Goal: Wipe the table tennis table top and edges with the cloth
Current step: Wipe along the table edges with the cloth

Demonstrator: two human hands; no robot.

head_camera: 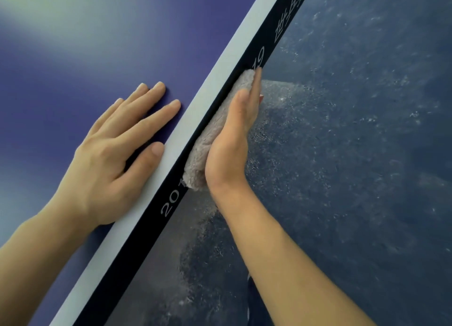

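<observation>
Nearest me, my right forearm [293, 264] leads to my right hand [232, 142], which presses the cloth [210, 139] open-palmed against the table's dark edge [146, 227], over its printed digits. My left hand [115, 154] lies flat and open on the blue top [73, 56], thumb on the white line [215, 85]. Speckled floor [354, 154] lies below.

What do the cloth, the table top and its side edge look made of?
Cloth: soft plush fabric, perhaps microfibre; fuzzy beige pile. Table top: probably painted board; smooth blue with soft glare. Side edge: hard, smooth dark band with white printed characters; material unclear.
</observation>
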